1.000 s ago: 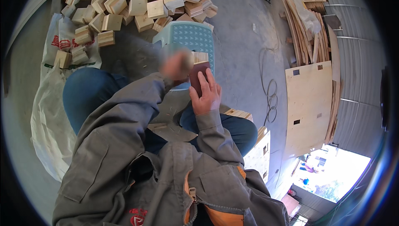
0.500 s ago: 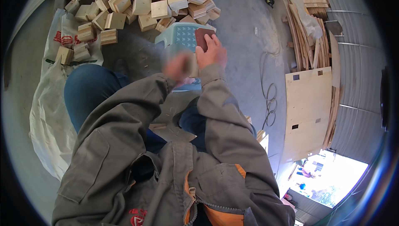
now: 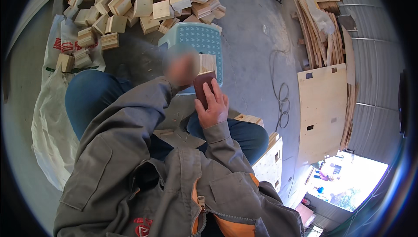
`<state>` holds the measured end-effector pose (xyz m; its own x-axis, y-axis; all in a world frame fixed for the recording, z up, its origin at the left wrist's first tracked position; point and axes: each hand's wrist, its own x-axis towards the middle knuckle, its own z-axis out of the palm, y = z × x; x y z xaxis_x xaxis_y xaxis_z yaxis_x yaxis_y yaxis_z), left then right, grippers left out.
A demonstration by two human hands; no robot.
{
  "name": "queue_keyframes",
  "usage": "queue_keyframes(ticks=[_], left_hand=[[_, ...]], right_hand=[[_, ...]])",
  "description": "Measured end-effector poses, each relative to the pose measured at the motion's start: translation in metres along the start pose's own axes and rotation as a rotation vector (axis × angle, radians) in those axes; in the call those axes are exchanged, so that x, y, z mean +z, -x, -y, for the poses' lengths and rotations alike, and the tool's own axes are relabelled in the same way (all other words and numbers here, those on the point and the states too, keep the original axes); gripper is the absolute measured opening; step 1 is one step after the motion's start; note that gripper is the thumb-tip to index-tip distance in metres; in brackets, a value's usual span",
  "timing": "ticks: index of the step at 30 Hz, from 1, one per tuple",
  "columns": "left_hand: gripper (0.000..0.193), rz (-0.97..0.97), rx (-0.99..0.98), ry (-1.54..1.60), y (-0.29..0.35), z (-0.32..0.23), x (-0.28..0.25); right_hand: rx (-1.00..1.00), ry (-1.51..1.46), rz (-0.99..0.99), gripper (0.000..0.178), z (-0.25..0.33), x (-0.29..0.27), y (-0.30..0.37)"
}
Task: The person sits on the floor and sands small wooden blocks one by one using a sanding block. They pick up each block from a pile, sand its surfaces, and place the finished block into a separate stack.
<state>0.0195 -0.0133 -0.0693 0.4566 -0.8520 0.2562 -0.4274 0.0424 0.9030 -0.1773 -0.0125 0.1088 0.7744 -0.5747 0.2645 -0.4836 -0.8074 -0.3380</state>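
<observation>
My right hand [image 3: 213,105] grips a dark red-brown sanding block [image 3: 203,87], pressed against the side of a small square wooden block [image 3: 207,63]. My left hand [image 3: 182,68] is blurred and closed on that wooden block, holding it over a pale blue plastic stool [image 3: 198,41]. Both arms wear grey-green jacket sleeves, and my knees in blue trousers show on either side.
A heap of square wooden blocks [image 3: 143,1] lies on the concrete floor beyond the stool. A white sack [image 3: 52,119] spreads on the left. Plywood sheets [image 3: 322,106] and strips lean at the right, with a coiled cable [image 3: 283,102] beside them. A wooden box [image 3: 270,158] stands by my right knee.
My right hand with the sanding block slid away along the wooden block and has come back toward me. The left hand keeps its hold on the block.
</observation>
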Motion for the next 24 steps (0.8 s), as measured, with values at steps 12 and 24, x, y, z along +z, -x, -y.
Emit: queue_keyframes(ticks=[12, 24], left_hand=[[0.073, 0.288, -0.097, -0.027, -0.003, -0.029, -0.016], [0.055, -0.008, -0.079, 0.083, -0.002, -0.014, -0.007]], right_hand=[[0.195, 0.048, 0.068, 0.060, -0.016, 0.037, -0.152], [0.029, 0.039, -0.008, 0.066, -0.015, 0.019, -0.050]])
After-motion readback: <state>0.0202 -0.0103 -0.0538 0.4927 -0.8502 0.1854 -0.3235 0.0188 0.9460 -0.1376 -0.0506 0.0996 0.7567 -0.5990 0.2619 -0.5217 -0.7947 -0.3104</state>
